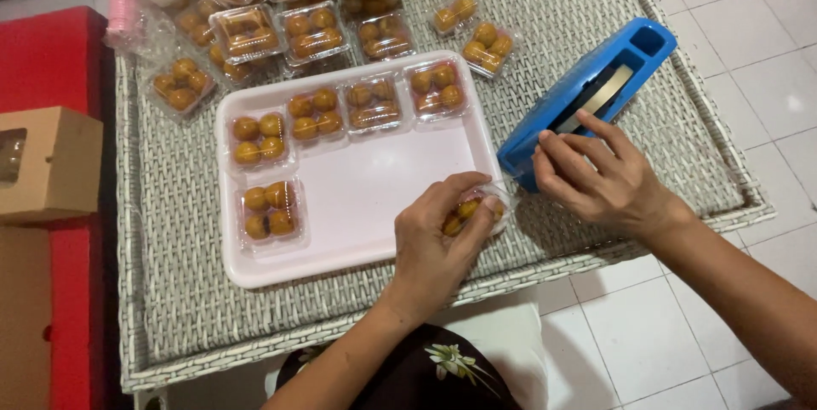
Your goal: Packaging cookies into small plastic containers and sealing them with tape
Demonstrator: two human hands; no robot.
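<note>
Fingers of the left hand (438,236) clench a clear box of round pastries (472,208) beside the pink tray (366,197); right hand (596,176) grips the blue sealer (587,95) just beyond.

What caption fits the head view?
Left hand holds a pastry box beside the tray; right hand touches the blue sealer.

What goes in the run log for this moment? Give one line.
left hand: holds clear pastry box | right hand: on blue sealer | white tray: five filled boxes
</note>
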